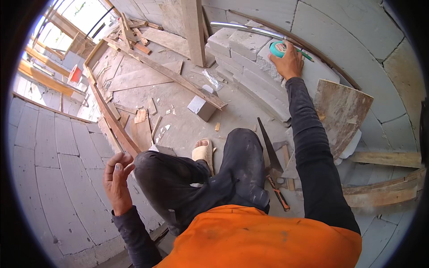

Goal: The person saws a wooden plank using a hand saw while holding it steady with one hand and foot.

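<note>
The right hand (pixel 289 61) is curled around a rounded teal tape measure (pixel 278 49) at the top of the stacked pale blocks (pixel 249 43), thumb on one side, fingers on the other; the left hand (pixel 118 181) hangs half curled beside the left knee, nothing visible in it; a sure hold calls for thumb and fingers well round the curved case, with knuckles kept off the gritty block edges; the blocks are square-cut, chalky and chipped; behind lies a glossy metal tube (pixel 248 29); nearer, a stained, scuffed board (pixel 343 109) leans near a dark, tapering handsaw (pixel 268 147).
</note>
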The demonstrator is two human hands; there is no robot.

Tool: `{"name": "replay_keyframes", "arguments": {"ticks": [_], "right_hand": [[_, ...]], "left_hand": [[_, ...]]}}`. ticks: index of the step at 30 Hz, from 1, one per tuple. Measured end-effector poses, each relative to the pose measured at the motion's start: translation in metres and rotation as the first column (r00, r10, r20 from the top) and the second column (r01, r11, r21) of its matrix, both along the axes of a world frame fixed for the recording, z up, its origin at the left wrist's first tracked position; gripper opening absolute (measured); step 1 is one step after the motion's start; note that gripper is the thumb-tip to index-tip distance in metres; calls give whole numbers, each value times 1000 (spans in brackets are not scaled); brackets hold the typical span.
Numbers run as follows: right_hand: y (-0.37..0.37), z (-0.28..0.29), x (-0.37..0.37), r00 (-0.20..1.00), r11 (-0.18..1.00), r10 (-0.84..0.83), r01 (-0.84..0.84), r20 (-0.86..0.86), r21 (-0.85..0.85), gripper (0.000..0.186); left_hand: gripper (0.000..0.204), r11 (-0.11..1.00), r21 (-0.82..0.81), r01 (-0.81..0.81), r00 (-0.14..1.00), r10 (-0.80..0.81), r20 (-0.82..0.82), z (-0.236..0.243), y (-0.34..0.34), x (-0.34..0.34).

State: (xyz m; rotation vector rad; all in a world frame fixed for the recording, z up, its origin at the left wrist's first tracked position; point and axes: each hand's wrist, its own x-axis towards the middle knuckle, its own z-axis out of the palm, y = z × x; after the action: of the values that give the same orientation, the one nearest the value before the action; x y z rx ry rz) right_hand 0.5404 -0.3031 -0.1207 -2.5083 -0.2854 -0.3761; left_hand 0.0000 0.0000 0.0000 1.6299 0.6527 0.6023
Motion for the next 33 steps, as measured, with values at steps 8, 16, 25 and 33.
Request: {"name": "replay_keyframes", "arguments": {"ticks": [8, 16, 25, 33], "right_hand": [[13, -2, -107, 896, 943, 157, -262, 416, 206, 46], [-141, -285, -347, 666, 953, -188, -53, -721, -298, 45], [-137, -339, -399, 581, 812, -522, 117, -624, -571, 73], [-150, -339, -392, 430, 765, -578, -9, -694, -643, 86]], "left_hand": [[44, 932, 354, 81, 970, 8, -244, -23, 12, 3], [47, 529, 575, 625, 737, -155, -658, -54, -8, 83], [36, 439, 562, 701, 689, -215, -692, -53, 18, 102], [38, 508, 404, 760, 615, -364, -700, -63, 69, 126]]}}
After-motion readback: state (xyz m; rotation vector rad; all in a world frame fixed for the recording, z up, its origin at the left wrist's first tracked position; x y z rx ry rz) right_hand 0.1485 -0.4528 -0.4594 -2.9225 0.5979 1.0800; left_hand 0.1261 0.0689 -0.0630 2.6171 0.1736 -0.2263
